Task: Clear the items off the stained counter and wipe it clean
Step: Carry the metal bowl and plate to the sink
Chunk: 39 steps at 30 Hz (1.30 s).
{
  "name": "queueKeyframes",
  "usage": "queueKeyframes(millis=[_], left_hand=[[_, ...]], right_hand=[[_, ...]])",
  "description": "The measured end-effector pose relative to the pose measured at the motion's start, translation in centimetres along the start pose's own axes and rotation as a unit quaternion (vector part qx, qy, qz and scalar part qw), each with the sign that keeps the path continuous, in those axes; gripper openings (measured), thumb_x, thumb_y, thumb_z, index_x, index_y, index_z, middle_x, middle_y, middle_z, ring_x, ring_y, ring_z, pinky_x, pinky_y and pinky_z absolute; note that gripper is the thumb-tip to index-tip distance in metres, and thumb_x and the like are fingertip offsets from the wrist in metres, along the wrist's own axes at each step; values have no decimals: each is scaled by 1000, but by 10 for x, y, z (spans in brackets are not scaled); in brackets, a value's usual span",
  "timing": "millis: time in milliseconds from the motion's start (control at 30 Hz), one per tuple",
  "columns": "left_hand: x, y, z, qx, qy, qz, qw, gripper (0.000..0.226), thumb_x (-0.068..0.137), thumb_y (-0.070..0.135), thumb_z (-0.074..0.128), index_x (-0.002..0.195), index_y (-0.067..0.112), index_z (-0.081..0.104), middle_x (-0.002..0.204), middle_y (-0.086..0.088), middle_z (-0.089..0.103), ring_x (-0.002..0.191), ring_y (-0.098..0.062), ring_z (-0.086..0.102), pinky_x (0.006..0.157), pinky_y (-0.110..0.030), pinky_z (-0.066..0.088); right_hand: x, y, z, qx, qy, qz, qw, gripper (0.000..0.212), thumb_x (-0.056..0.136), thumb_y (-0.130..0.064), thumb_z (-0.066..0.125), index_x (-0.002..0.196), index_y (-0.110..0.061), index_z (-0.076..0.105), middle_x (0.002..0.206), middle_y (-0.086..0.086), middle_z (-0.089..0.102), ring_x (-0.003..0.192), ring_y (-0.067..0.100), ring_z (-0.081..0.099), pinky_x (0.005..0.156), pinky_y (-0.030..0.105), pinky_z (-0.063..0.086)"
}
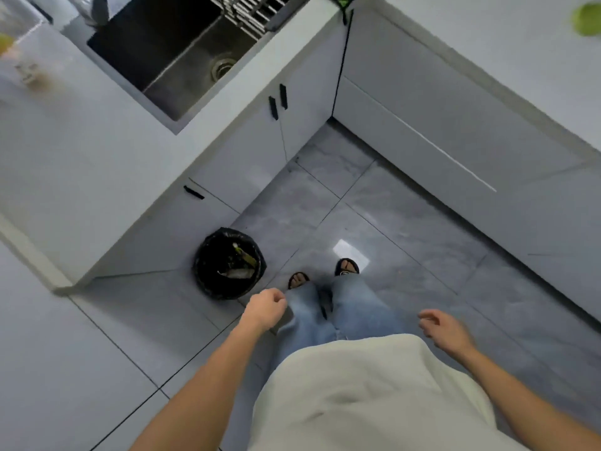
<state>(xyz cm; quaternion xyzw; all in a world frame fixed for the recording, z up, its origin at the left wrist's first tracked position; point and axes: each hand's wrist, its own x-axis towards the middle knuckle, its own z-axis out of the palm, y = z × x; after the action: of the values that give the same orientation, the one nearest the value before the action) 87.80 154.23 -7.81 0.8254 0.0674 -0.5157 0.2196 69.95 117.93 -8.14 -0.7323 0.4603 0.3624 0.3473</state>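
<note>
Standing in the corner of the kitchen, looking down past my own shirt and jeans to the grey tile floor. My left hand hangs in front of my thigh, fingers curled loosely inward, nothing in it. My right hand is out to the side, fingers relaxed and half spread, also holding nothing. The counter runs along my left with the dark sink set into it; at its far left edge sits a blurred cluster, something yellowish and a brownish smear, which I take to be the stained patch with items on it, though the blur is too heavy to name them. A second counter lies to my right, with a green blurred object at its edge. A bin lined with a black bag stands on the floor against the cabinets, just ahead of my left foot, some scraps inside. Judgement: I am between actions, with no cloth in view. To do this well, turn to the stained end, lift items off with both hands before any wiping, drop rubbish in the bin, move keepers to the clean counter, then find a cloth near the sink.
</note>
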Motion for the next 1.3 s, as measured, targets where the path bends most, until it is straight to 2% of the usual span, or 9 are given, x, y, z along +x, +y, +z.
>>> queueKeyframes(millis=[167, 300, 433, 567, 700, 800, 967, 1133, 1300], left_hand=[[13, 92, 24, 95, -33, 103, 990, 26, 105, 26, 53, 117, 17, 74, 119, -8, 76, 113, -29, 68, 92, -35, 52], [19, 147, 60, 204, -57, 133, 968, 22, 105, 23, 51, 83, 24, 55, 83, -3, 54, 84, -20, 45, 75, -31, 35], [16, 186, 91, 345, -73, 123, 928, 21, 107, 25, 46, 106, 22, 67, 92, -1, 68, 95, -31, 67, 83, -43, 54], [22, 205, 113, 375, -62, 71, 922, 32, 105, 24, 45, 102, 6, 70, 101, -14, 75, 102, -37, 71, 74, -34, 48], [16, 240, 136, 432, -68, 34, 898, 28, 102, 18, 50, 112, 5, 73, 116, -17, 76, 112, -37, 71, 87, -36, 54], [17, 276, 151, 488, -84, 43, 868, 32, 106, 15, 50, 131, 7, 69, 137, -12, 68, 130, -33, 64, 104, -37, 52], [29, 361, 188, 491, -97, 59, 864, 23, 103, 4, 48, 97, 13, 69, 100, -11, 63, 87, -27, 60, 74, -28, 42], [44, 476, 252, 516, -131, 108, 839, 24, 104, -1, 44, 104, 6, 67, 97, -18, 66, 78, -28, 56, 66, -31, 43], [32, 578, 348, 568, -152, 188, 787, 22, 104, 8, 50, 111, 5, 71, 116, -25, 75, 92, -33, 71, 76, -33, 52]], right_hand=[[-26, 106, 24, 152, 7, 139, 978, 25, 97, -3, 58, 120, 0, 69, 108, 23, 73, 83, 31, 64, 77, 38, 50], [-39, 167, 38, 246, -4, 192, 950, 17, 97, -3, 59, 107, 3, 71, 109, 26, 73, 88, 35, 69, 90, 46, 54], [-45, 208, 30, 324, -4, 212, 922, 14, 98, -10, 60, 98, -5, 73, 107, 22, 74, 81, 28, 67, 76, 34, 52], [-35, 236, -2, 383, 41, 208, 899, 18, 98, -17, 58, 84, -17, 68, 102, 21, 75, 80, 28, 66, 70, 36, 52], [-13, 254, -49, 415, 100, 179, 887, 18, 99, -23, 60, 106, -16, 75, 109, 14, 75, 104, 34, 70, 90, 43, 54], [-2, 264, -86, 450, 149, 167, 865, 21, 97, -24, 64, 114, -18, 74, 110, 7, 76, 101, 25, 71, 92, 37, 55], [14, 287, -124, 465, 182, 162, 851, 23, 99, -24, 61, 111, -10, 75, 106, 10, 76, 99, 27, 70, 90, 35, 52], [6, 309, -113, 556, 164, 227, 783, 26, 102, -27, 57, 119, -13, 71, 115, 10, 73, 102, 29, 70, 95, 45, 55], [-19, 314, -72, 600, 124, 304, 729, 33, 103, -16, 54, 132, -4, 65, 128, 17, 68, 113, 34, 67, 102, 42, 50]])
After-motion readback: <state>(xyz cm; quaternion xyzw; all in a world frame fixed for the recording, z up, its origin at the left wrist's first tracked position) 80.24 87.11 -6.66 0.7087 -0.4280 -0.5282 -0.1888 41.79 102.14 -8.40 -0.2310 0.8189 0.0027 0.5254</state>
